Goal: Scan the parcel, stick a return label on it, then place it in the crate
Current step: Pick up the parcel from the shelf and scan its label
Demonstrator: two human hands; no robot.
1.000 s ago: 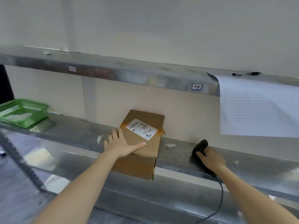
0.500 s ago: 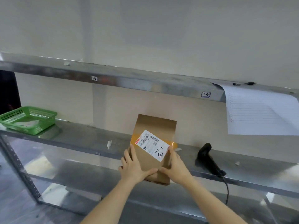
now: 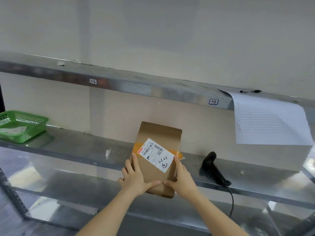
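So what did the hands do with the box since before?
The right hand let go of the scanner and joined the left hand on the parcel, which was tipped up on end. The scanner stayed on the shelf; the green basket stayed put.

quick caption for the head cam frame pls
The left hand and right hand hold a labelled cardboard parcel in front of the metal shelf; the black scanner lies to its right.
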